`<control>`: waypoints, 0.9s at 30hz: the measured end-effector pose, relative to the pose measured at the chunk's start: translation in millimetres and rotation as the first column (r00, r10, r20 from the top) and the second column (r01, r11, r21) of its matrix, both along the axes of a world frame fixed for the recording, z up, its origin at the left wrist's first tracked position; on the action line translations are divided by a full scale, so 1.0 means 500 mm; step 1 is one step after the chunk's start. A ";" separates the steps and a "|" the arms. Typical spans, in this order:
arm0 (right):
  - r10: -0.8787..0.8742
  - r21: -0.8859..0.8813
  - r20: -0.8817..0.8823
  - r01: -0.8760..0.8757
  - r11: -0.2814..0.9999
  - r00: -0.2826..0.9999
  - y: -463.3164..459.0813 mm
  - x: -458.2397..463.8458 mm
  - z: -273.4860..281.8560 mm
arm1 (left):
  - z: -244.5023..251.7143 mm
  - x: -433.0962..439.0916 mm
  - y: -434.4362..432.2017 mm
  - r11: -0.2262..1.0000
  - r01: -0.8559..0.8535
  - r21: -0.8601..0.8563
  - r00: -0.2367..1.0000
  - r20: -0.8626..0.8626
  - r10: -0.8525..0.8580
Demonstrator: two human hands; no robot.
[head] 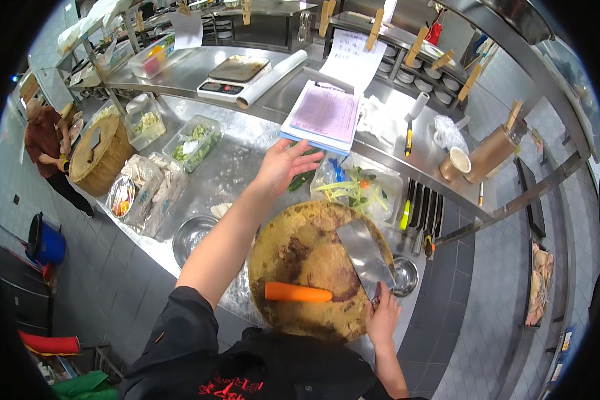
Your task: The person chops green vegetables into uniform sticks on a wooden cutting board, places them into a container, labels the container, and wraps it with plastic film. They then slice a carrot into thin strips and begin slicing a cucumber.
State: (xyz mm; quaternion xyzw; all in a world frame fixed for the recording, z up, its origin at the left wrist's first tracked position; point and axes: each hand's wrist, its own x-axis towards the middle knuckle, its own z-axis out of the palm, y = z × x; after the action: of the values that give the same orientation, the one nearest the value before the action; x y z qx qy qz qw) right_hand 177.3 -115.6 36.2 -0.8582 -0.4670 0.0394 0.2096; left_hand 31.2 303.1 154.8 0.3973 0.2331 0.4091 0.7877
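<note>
A thick round wooden chopping block (300, 240) stands before me on the steel counter. Across its near half lies a peeled carrot (297, 292), its left end cut flat. My right hand (384, 316) grips the handle of a Chinese cleaver (366, 255), whose broad blade rests over the block's right side. My left hand (291, 164) reaches past the block's far edge, fingers apart and holding nothing. It is just below a clipboard with a pink form (326, 111) and beside some dark green cucumbers (300, 183), partly hidden by the hand.
Vegetable trimmings fill a clear tub (362, 192) behind the block. Knives (422, 210) hang at the right, near a small steel bowl (405, 276). A larger bowl (192, 240), bagged food (147, 192) and a tub of cut greens (195, 142) stand left. A person (47, 140) works beyond.
</note>
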 end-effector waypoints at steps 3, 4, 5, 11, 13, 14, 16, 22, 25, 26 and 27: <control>-0.014 0.004 -0.093 0.014 1.000 0.996 -0.002 0.003 0.030 | -0.018 -0.018 -0.026 0.987 -0.141 0.081 0.932 -0.325 0.160; -0.054 -0.019 -0.179 0.051 0.999 0.982 -0.007 0.006 0.050 | -0.032 -0.033 -0.060 0.965 -0.173 0.198 0.855 -0.456 0.247; -0.084 -0.030 -0.261 0.079 0.996 0.962 -0.011 0.006 0.069 | -0.047 -0.056 -0.106 0.889 -0.072 0.452 0.771 -0.540 0.336; -0.027 -0.099 -0.356 -0.009 0.995 0.934 -0.061 0.013 0.156 | -0.185 -0.197 -0.493 0.158 0.675 0.721 0.491 -0.599 0.632; -0.024 -0.080 -0.442 -0.013 0.997 0.897 -0.076 0.012 0.164 | -0.214 -0.212 -0.525 0.088 0.792 0.605 0.442 -0.665 0.602; 0.021 -0.064 -0.417 -0.053 0.997 0.909 -0.083 0.012 0.166 | -0.224 -0.216 -0.515 0.062 0.834 0.548 0.415 -0.699 0.583; 0.064 -0.114 -0.394 -0.118 0.986 0.917 -0.092 0.013 0.164 | -0.233 -0.216 -0.486 -0.040 0.836 0.548 0.467 -0.670 0.578; 0.236 -0.129 -0.310 -0.287 0.949 0.921 -0.101 0.017 0.164 | -0.243 -0.198 -0.489 0.007 0.678 0.735 0.612 -0.570 0.548; 0.238 -0.169 -0.285 -0.293 0.941 0.929 -0.098 0.009 0.174 | -0.252 -0.174 -0.504 0.000 0.591 0.807 0.671 -0.492 0.555; 0.231 -0.180 -0.266 -0.284 0.942 0.936 -0.098 0.004 0.178 | -0.254 -0.166 -0.504 0.014 0.603 0.797 0.657 -0.507 0.558; 0.242 -0.154 -0.231 -0.281 0.947 0.942 -0.097 -0.002 0.181 | -0.254 -0.155 -0.500 0.010 0.605 0.796 0.658 -0.507 0.557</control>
State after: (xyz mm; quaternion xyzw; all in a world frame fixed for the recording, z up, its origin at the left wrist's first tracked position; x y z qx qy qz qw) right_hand 176.3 -163.9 126.6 -0.7950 -0.5469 0.2001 0.1697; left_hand -46.3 53.0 27.8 0.9575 0.1645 0.2200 0.0882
